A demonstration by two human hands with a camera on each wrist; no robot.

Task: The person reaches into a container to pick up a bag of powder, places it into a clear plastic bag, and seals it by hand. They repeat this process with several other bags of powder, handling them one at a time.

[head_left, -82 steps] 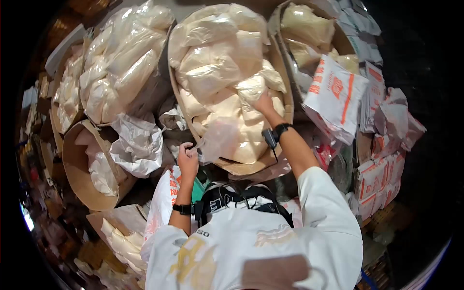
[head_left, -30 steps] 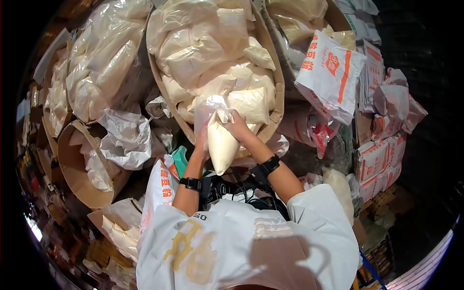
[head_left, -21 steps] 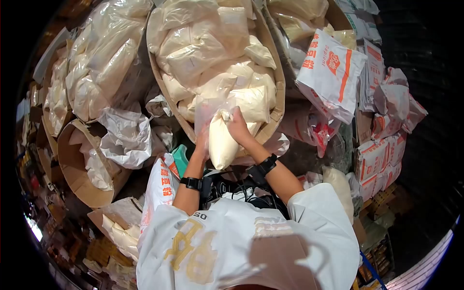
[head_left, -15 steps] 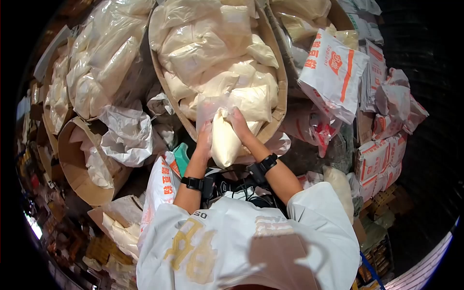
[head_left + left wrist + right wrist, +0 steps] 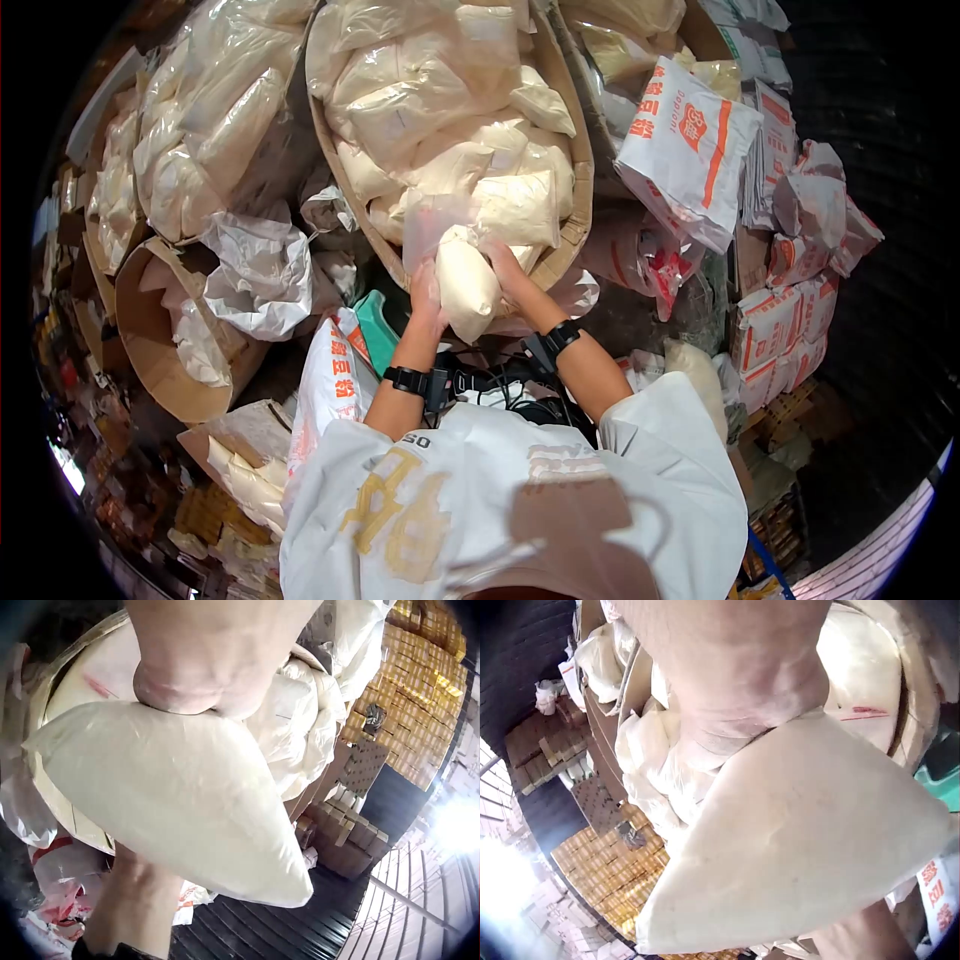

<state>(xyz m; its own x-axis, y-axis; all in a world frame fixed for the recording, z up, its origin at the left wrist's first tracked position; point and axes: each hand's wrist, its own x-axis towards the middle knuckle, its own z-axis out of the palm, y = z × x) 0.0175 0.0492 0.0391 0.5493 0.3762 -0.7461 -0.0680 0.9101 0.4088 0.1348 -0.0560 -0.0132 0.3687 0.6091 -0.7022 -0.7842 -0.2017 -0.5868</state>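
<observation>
A plump clear bag of pale cream powder [image 5: 467, 288] is held between both hands over the near end of a carton. My left hand [image 5: 425, 288] grips its left side, and my right hand [image 5: 508, 268] holds the right side near the top. An empty, cloudy plastic bag [image 5: 432, 222] sticks up behind the left hand. In both wrist views the powder bag's broad smooth underside [image 5: 165, 795] fills the middle, its corners pointed. The heel of my right hand [image 5: 742, 682] lies against the bag; the fingers of both hands are hidden behind it.
The large rounded carton [image 5: 580, 225] is heaped with similar powder bags [image 5: 410, 105]. More filled cartons stand left and right. A white sack with red print [image 5: 688, 150] lies on the right; another sack [image 5: 332, 375] stands near the left forearm beside a green thing [image 5: 376, 332].
The right hand has come back from the pile with a powder bag, meeting the left hand and its empty plastic bag. Recently the powder bag has tipped up slightly, its lower end rising.
</observation>
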